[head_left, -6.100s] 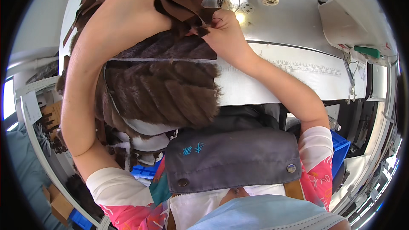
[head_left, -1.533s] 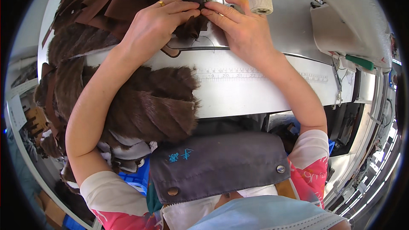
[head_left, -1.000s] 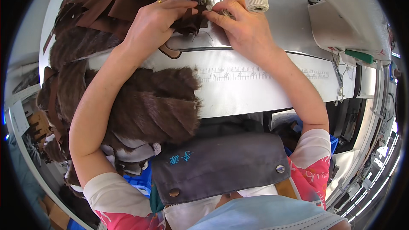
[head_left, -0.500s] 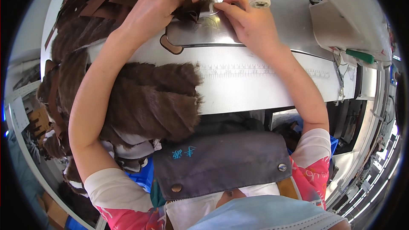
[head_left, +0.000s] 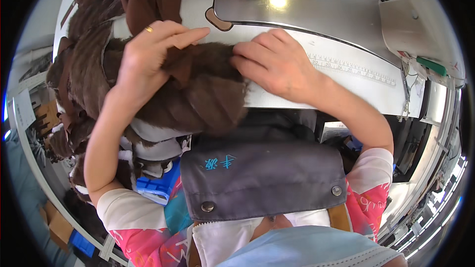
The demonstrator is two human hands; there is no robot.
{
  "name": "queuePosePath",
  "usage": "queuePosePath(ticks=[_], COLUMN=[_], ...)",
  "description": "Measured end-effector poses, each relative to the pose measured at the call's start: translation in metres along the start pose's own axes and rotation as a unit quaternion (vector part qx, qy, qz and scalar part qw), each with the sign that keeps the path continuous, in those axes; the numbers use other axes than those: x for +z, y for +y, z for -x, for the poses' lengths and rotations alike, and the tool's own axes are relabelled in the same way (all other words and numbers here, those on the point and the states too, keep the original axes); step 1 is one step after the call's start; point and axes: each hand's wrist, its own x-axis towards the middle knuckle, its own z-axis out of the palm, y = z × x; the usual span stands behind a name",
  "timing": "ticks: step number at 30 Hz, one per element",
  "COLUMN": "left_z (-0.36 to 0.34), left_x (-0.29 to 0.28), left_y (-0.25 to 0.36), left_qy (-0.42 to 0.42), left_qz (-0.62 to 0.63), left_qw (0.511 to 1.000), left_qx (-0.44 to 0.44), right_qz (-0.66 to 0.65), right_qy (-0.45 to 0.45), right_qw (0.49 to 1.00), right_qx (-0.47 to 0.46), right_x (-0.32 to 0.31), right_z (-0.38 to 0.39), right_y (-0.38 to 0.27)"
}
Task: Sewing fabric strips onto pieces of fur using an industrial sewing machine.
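Brown fur (head_left: 208,101) drapes over the white table (head_left: 269,94)'s near edge, its upper right corner pinched by the right hand (head_left: 279,64); whether the left hand (head_left: 148,57) grips cannot be told. Probably soft and limp, it suits an edge hold.

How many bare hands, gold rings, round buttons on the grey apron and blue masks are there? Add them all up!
Bare left hand and bare right hand: 2
Thin gold metal ring: 1
Left round metal button and right round metal button on the dark grey fabric apron: 2
Light blue face mask: 1
Total: 6
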Motion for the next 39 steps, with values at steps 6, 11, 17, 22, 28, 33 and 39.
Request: queuePosePath(ticks=[6,11,17,22,28,33,39], left_z=[-0.045,-0.081,-0.100,-0.115,-0.118,-0.092,-0.104], left_x=[0.016,0.014,0.032,0.032,-0.012,0.005,0.001], left_y=[-0.025,-0.036,-0.059,-0.094,-0.034,-0.040,-0.031], left_qy=[0.063,0.072,0.022,0.064,0.014,-0.139,-0.211], left_qz=[0.062,0.104,-0.170,-0.283,-0.068,-0.040,0.178], left_qw=[0.996,0.992,0.985,0.956,0.997,0.987,0.951], left_qx=[-0.031,-0.001,-0.027,-0.053,0.040,-0.069,-0.142], right_qz=[0.112,0.106,0.101,0.139,0.160,0.025,-0.164], right_qy=[0.124,0.092,0.092,0.112,0.127,0.158,0.027], right_qw=[0.985,0.990,0.990,0.983,0.975,0.987,0.984], right_qx=[-0.041,0.024,0.029,0.034,0.087,-0.018,0.070], right_x=[0.003,0.005,0.002,0.001,0.002,-0.005,-0.001], right_z=[-0.017,-0.010,-0.005,-0.005,0.000,-0.007,0.003], right_y=[0.053,0.051,0.047,0.054,0.063,0.052,-0.026])
